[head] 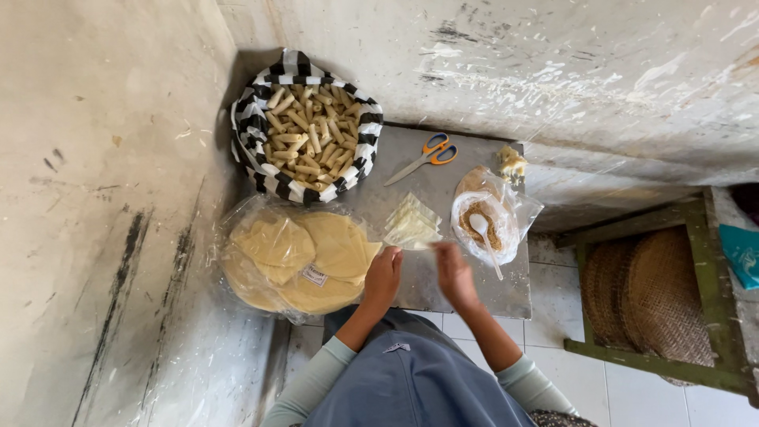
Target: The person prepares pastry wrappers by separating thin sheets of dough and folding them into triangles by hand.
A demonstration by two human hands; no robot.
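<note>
Left hand (384, 273) rests curled at the near edge of the grey metal table (443, 277), knuckles up, beside the clear bag of round pale wrappers (296, 253); whether it pinches anything cannot be told, and the right hand (455, 273) sits just beside it, fingers bent down on the tabletop, grip equally hidden. Cut triangular wrapper pieces (411, 223) lie stacked just beyond both hands, with a bag of brown filling and a white spoon (484, 229) to the right, scissors (427, 156) farther back, and a striped bag of finished rolls (308, 134) behind. Judgement: lift a single thin sheet by one corner, peeling slowly so that neighbours neither cling nor tear.
</note>
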